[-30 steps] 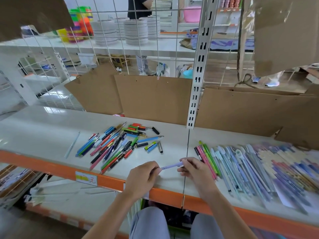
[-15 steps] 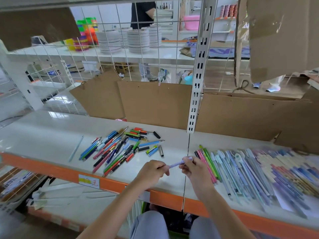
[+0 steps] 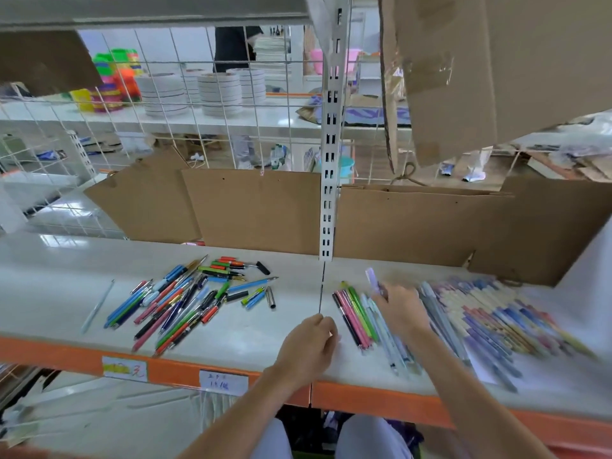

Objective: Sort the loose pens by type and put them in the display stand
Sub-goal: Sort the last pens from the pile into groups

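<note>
Right hand (image 3: 402, 309) has carried the purple pen (image 3: 374, 282), fingers grasping it, over sorted pens (image 3: 463, 319); left hand (image 3: 309, 346) loosely curled, holding nothing.

**Readable text: 2 shelf-edge labels only**

Label 1 (image 3: 125, 368): white/yellow tag on the orange shelf edge (image 3: 59, 354), left of centre. One red handwritten char, looks like "元"; rest of tag too blurred to read.

Label 2 (image 3: 223, 382): white paper tag on same edge, just right of label 1. Handwritten blue ink, 2 lines; bottom line approx "15/", remainder illegible.

Pens, cardboard, upright post: no print legible at this res. No brands or signs readable in the bkgd.
</note>
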A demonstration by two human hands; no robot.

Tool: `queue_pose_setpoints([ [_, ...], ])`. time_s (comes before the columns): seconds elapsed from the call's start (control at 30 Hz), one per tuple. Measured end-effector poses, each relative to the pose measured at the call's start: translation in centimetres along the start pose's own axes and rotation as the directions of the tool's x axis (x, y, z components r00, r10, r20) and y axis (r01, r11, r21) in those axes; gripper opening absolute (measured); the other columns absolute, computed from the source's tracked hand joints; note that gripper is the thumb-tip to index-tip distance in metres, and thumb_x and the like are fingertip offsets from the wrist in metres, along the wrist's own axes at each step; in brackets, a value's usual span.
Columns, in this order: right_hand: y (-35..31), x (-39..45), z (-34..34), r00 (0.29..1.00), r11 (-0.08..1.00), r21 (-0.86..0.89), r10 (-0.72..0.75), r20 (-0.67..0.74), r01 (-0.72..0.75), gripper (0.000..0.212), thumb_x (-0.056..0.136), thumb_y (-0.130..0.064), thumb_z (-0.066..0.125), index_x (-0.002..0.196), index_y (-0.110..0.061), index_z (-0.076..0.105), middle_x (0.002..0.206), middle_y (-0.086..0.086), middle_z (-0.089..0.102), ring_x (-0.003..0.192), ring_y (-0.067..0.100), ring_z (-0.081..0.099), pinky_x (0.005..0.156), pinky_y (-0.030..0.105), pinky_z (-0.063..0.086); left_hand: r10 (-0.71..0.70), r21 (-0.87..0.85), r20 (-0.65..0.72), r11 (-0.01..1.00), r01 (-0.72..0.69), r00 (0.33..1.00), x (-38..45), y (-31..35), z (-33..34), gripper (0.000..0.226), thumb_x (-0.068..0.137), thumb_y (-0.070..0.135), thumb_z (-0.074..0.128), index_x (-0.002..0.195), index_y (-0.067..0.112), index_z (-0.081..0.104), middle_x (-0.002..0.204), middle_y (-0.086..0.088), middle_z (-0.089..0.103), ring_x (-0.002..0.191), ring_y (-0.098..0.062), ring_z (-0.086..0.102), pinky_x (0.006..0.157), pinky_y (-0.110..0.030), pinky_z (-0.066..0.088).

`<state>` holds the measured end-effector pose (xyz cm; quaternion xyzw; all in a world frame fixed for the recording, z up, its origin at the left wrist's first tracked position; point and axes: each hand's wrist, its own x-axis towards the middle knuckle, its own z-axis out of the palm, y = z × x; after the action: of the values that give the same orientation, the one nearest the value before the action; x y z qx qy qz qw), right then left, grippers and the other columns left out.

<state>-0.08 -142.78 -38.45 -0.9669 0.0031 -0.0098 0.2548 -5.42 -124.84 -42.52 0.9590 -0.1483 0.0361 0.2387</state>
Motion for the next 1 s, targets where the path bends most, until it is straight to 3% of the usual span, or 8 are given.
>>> queue_pose_setpoints([
  [0.1, 1.8, 0.4, -0.3, 0.995, 0.965, -0.251, 0.089, 0.037, -0.077, 0.028, 0.099, -0.021, 0.038, 0.117, -0.009, 0.055, 0.117, 0.014, 0.060, 0.103, 0.031, 0.060, 0.077, 0.034, 0.046, -0.018, -0.004, -0.040, 1.000, 0.017, 0.999, -0.4, -1.0, 0.1, 0.021, 0.097, 0.021, 0.043, 0.110, 0.013, 0.057, 0.107, -0.002, 0.054, 0.098, -0.017, 0.052, 0.080, -0.027, 0.042],
  [0.2, 1.7, 0.2, -0.4, 0.996, 0.943, -0.321, 0.088, 0.000, -0.084, 0.031, 0.099, -0.016, 0.038, 0.128, -0.007, 0.045, 0.133, 0.013, 0.044, 0.112, 0.032, 0.057, 0.076, 0.034, 0.043, -0.037, -0.021, -0.073, 0.999, 0.036, 0.997, -0.7, -1.9, -0.2, 0.019, 0.096, 0.021, 0.045, 0.110, 0.015, 0.056, 0.107, 0.001, 0.053, 0.096, -0.014, 0.052, 0.078, -0.023, 0.042],
  [0.33, -1.1, -0.7, 0.6, 0.999, 0.947, -0.319, -0.046, -0.019, 0.037, 0.032, 0.098, -0.009, 0.034, 0.129, -0.008, 0.041, 0.130, 0.011, 0.043, 0.110, 0.026, 0.054, 0.073, 0.030, 0.042, -0.063, 0.011, -0.108, 0.998, 0.065, 0.992, -1.2, -3.2, -1.4, 0.019, 0.096, 0.020, 0.046, 0.111, 0.015, 0.056, 0.108, 0.003, 0.053, 0.094, -0.013, 0.052, 0.076, -0.019, 0.039],
  [0.5, -6.2, -2.2, 5.1, 0.952, 0.913, -0.273, -0.277, 0.134, 0.304, 0.032, 0.101, -0.017, 0.033, 0.132, -0.013, 0.040, 0.135, 0.002, 0.040, 0.113, 0.021, 0.053, 0.080, 0.029, 0.045, -0.155, 0.055, -0.161, 0.985, 0.165, 0.975, -2.8, -6.4, -3.1, 0.019, 0.094, 0.023, 0.048, 0.109, 0.015, 0.057, 0.106, 0.001, 0.054, 0.095, -0.015, 0.054, 0.079, -0.023, 0.043],
  [0.63, -9.4, -3.0, 9.2, 0.869, 0.840, -0.254, -0.414, 0.273, 0.480, 0.033, 0.099, -0.009, 0.033, 0.130, -0.009, 0.043, 0.137, 0.004, 0.037, 0.112, 0.019, 0.049, 0.079, 0.027, 0.045, -0.273, 0.096, -0.251, 0.948, 0.304, 0.929, -4.7, -9.9, -4.8, 0.015, 0.094, 0.022, 0.048, 0.102, 0.013, 0.058, 0.101, -0.001, 0.052, 0.091, -0.016, 0.053, 0.075, -0.023, 0.042],
  [0.7, -10.6, -3.2, 10.3, 0.858, 0.847, -0.216, -0.414, 0.304, 0.485, 0.033, 0.098, -0.008, 0.033, 0.130, -0.009, 0.042, 0.136, 0.004, 0.037, 0.107, 0.019, 0.049, 0.079, 0.028, 0.044, -0.332, 0.093, -0.315, 0.921, 0.378, 0.889, -5.6, -11.7, -5.8, 0.013, 0.095, 0.020, 0.048, 0.100, 0.012, 0.057, 0.101, -0.001, 0.052, 0.092, -0.017, 0.053, 0.076, -0.024, 0.042],
  [0.8, -11.7, -3.7, 11.3, 0.848, 0.831, -0.235, -0.427, 0.314, 0.505, 0.034, 0.101, -0.011, 0.031, 0.133, -0.009, 0.039, 0.138, 0.001, 0.036, 0.118, 0.018, 0.048, 0.079, 0.027, 0.042, -0.432, 0.071, -0.393, 0.866, 0.496, 0.812, -6.3, -14.3, -7.4, 0.016, 0.097, 0.019, 0.044, 0.103, 0.010, 0.055, 0.105, -0.004, 0.052, 0.099, -0.019, 0.051, 0.083, -0.029, 0.042],
  [1.0, -11.4, -3.6, 11.9, 0.866, 0.853, -0.202, -0.428, 0.257, 0.481, 0.033, 0.103, -0.018, 0.028, 0.132, -0.015, 0.041, 0.131, -0.002, 0.042, 0.112, 0.017, 0.050, 0.070, 0.022, 0.035, -0.544, 0.108, -0.403, 0.770, 0.629, 0.736, -5.5, -17.2, -9.0, 0.031, 0.100, 0.026, 0.038, 0.122, 0.011, 0.052, 0.122, -0.010, 0.048, 0.116, -0.023, 0.044, 0.098, -0.034, 0.037],
])
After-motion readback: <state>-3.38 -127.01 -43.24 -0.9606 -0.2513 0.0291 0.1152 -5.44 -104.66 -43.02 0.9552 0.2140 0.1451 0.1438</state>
